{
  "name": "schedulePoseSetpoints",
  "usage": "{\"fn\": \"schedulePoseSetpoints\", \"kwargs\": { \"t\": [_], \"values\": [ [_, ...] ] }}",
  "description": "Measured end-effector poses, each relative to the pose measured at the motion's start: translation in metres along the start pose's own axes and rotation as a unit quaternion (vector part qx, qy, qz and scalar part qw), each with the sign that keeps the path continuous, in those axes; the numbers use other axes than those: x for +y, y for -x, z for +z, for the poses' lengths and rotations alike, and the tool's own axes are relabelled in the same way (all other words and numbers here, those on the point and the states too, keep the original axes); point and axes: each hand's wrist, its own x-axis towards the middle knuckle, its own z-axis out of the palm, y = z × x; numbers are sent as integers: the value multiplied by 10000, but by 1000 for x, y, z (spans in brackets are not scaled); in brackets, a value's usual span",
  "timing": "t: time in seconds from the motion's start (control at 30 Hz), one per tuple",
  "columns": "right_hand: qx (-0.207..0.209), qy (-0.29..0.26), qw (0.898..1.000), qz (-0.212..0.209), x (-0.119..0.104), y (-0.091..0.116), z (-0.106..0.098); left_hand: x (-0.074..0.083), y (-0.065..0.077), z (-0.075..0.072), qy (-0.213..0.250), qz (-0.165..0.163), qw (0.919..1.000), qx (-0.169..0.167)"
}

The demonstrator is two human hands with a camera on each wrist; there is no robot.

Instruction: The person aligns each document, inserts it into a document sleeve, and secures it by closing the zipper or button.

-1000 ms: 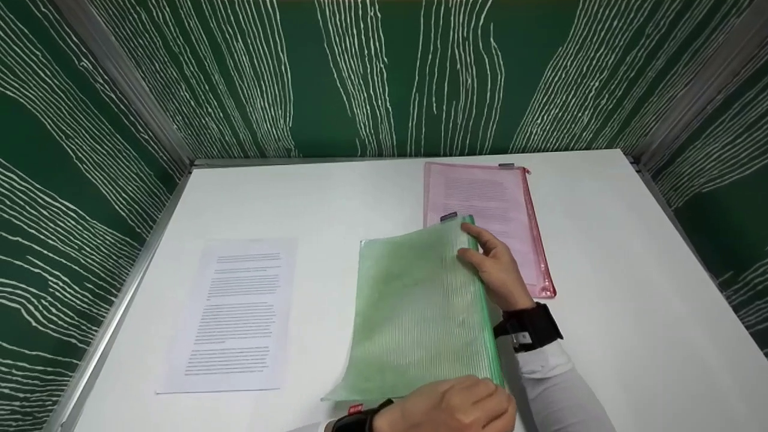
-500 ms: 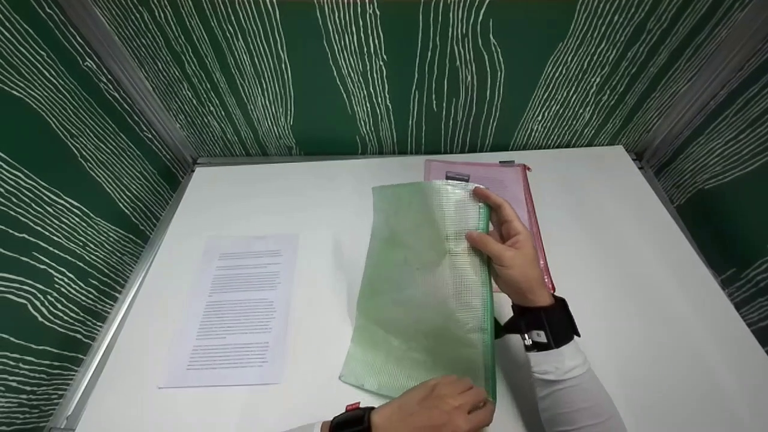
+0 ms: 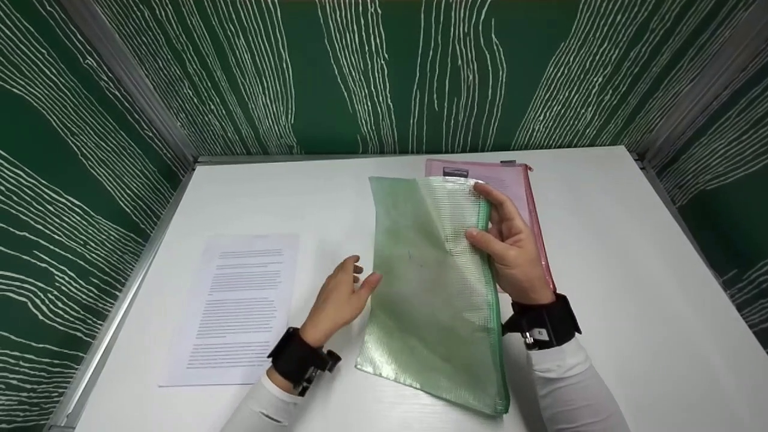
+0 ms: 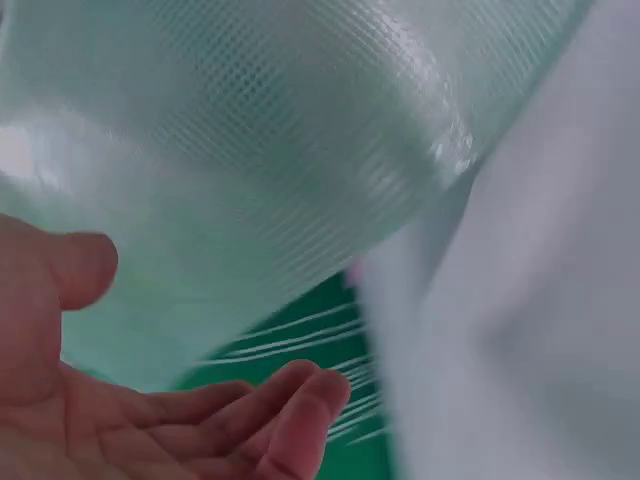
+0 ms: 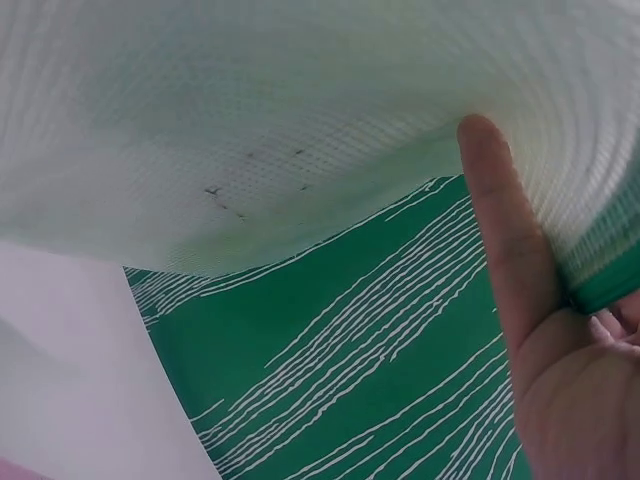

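A translucent green mesh zip folder (image 3: 426, 288) is held up off the table, tilted, its green zip edge on the right. My right hand (image 3: 519, 261) grips that edge near the top, thumb in front and fingers behind. In the right wrist view the thumb (image 5: 510, 230) lies against the mesh. My left hand (image 3: 339, 297) is at the folder's left edge, fingers loosely extended and thumb tip close to the mesh. The left wrist view has the left palm (image 4: 100, 435) below the sheet (image 4: 250, 180), with nothing in it.
A printed sheet of paper (image 3: 240, 312) lies on the white table (image 3: 636, 288) at the left. Behind the green folder, partly covered, lies a pink zip folder (image 3: 510, 189) with printed pages inside. Green walls with white lines (image 3: 354, 78) border the table.
My right hand has raised the green folder and tilted it upward. The left hand has let go of the lower zip corner and moved left and up to the folder's left edge.
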Motion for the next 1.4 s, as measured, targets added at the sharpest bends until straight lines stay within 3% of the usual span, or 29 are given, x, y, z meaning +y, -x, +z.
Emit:
{"fn": "schedulePoseSetpoints", "kwargs": {
  "t": [0.07,0.13,0.23,0.33,0.43,0.53,0.63,0.8,0.93,1.1,1.4],
  "values": [
    [57,2,10000,27,-1,-2,1,-7,-4,-3,917,-582,9928,-500],
    [155,76,9998,74,-2,-4,0,-9,-5,-6,1847,-767,9775,-672],
    [350,255,9989,175,-3,-7,-2,-13,-4,-10,2874,-712,9546,-330],
    [448,586,9966,375,2,-7,-6,-16,-6,-17,3319,-614,9412,167],
    [479,1120,9893,798,13,-4,-8,-22,-9,-24,3155,-583,9448,662],
    [302,1815,9733,1371,26,0,-8,-27,-14,-35,2911,-554,9493,1050],
    [-94,2294,9550,1875,39,5,-6,-35,-22,-49,2657,-574,9519,1415],
    [-756,2541,9326,2449,60,15,-1,-52,-41,-71,2225,-783,9555,1772],
    [-983,2558,9241,2665,73,18,2,-65,-58,-85,1869,-950,9595,1882],
    [-1035,2226,9263,2858,83,21,9,-81,-82,-95,1381,-1100,9650,1938],
    [-747,2596,9167,2944,98,22,18,-106,-113,-87,982,-1421,9758,1344]
  ]
}}
